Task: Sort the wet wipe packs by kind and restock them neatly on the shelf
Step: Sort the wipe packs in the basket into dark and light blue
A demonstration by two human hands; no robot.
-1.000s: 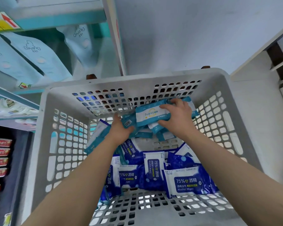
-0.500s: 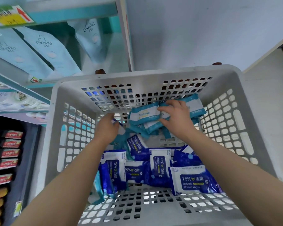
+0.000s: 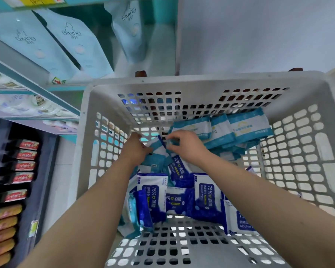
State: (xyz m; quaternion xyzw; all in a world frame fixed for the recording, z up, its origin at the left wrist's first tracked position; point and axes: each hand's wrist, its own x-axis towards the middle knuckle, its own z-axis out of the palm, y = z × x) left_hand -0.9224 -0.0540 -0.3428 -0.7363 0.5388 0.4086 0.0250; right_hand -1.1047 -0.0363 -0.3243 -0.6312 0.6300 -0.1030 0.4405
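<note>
Pinching teal packs [image 3: 158, 151], left grip [image 3: 136, 149] and right grip [image 3: 189, 147], inside grey basket [image 3: 112, 88].

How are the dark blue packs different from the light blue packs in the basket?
The dark blue packs show a big 75% and the words Alcohol Wipes; the light blue packs carry only a small logo on a white band. The dark blue packs lie at the near end of the basket; most light blue packs lean at the far wall. Both are soft, flat packs, loose in the same basket.
</note>
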